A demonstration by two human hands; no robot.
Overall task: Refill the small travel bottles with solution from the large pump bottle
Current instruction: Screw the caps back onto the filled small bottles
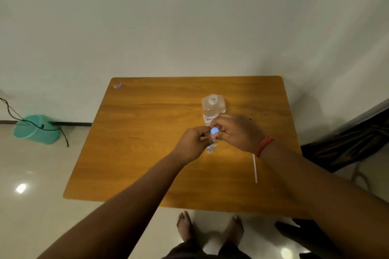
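Observation:
The large clear bottle stands on the wooden table, its neck open and its pump absent; a white label is on its front. Just in front of it, both hands meet above the table around a small travel bottle. My left hand holds the small bottle's body, which is mostly hidden. My right hand pinches its blue cap. A second small bottle with a blue cap stands on the table under my hands. A white tube, apparently the pump's stem, lies right of my hands.
A small clear scrap lies at the table's far left corner. A teal bucket with a black cable sits on the floor at left. A dark chair stands at right. My bare feet are below the near edge.

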